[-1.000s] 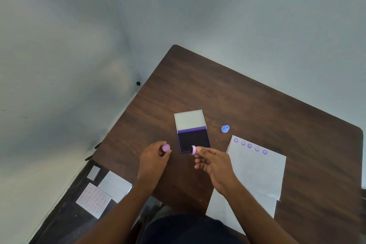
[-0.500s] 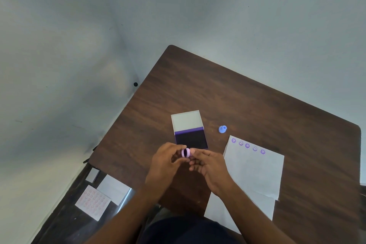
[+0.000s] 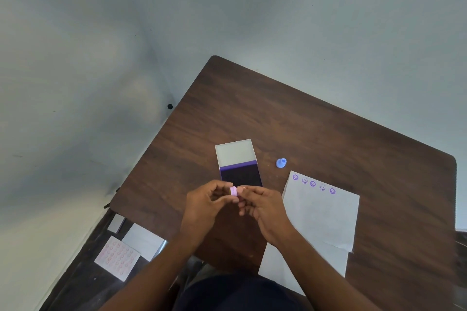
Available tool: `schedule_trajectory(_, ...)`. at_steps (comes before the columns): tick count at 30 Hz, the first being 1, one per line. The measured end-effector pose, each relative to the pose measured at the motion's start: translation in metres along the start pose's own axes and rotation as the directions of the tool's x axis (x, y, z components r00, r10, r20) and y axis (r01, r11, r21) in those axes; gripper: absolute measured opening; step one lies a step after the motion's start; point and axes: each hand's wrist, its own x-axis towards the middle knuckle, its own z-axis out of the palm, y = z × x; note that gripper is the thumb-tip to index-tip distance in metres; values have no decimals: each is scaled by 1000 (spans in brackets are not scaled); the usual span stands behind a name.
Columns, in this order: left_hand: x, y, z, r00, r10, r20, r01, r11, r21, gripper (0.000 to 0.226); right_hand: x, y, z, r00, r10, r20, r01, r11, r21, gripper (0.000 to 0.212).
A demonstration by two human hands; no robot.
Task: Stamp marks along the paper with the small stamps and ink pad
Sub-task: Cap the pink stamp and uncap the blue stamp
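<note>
Both hands meet over the dark wooden counter. The left hand and the right hand pinch the small pink round stamp between their fingers. The open purple ink pad lies just beyond them; the white paper sheet lies to their right. I think the parts should be joined straight, with a gentle push.

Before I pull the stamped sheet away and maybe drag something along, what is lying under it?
Another white sheet lies under the stamped sheet, sticking out at its near edge and overhanging the table. Whether anything else lies beneath is covered.
</note>
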Motion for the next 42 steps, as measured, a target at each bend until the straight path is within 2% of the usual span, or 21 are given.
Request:
schedule_trajectory(2,-3,3,-2,997,38,67,-37,999,-21,10,0,-1,0,1000,1,4,-1,1000,-10,41)
schedule_trajectory(6,-6,7,-9,989,135,56,-130,988,-77,14,2,-3,-2,1000,-6,31,7,999,-35,41)
schedule_trajectory(11,-2,10,-6,981,113,157,-93,987,-128,10,6,-3,-9,997,-13,82,19,997,-70,45)
schedule_trajectory(14,2,11,-7,977,107,182,-89,991,-101,23,9,-1,-11,997,-7,75,15,994,-105,47)
schedule_trajectory(16,2,13,-9,981,117,152,-105,991,-86,22,9,0,-10,998,5,58,0,995,-97,47)
schedule_trajectory(18,1,15,-10,984,130,125,-121,990,-78,22,10,-2,-7,999,24,48,-23,999,-28,36)
schedule_trajectory(22,25,-16,2,980,194,53,-187,977,-106,40,13,-6,-8,1000,11,18,-11,1000,22,21)
schedule_trajectory(25,13,16,-5,962,274,11,-273,960,-58,46,19,-11,-14,999,-8,-50,7,1000,-30,20)
schedule_trajectory(28,13,31,-5,948,315,-42,-316,949,-18,42,31,-21,-26,973,-111,-205,77,983,-167,18)
schedule_trajectory(31,18,38,7,964,265,-6,-265,964,11,29,47,-30,-40,903,-258,-344,125,923,-363,24)
schedule_trajectory(34,23,43,22,967,254,3,-254,967,25,26,59,-38,-48,836,-406,-370,167,830,-532,22)
schedule_trajectory(37,35,53,39,970,240,39,-242,967,75,28,84,-38,-57,799,-505,-326,162,703,-693,31)
schedule_trajectory(40,47,66,53,970,229,84,-239,961,139,30,111,-28,-67,826,-519,-219,114,535,-837,36)
schedule_trajectory(42,54,73,60,973,214,88,-226,959,169,31,118,-25,-69,834,-525,-170,119,472,-874,34)
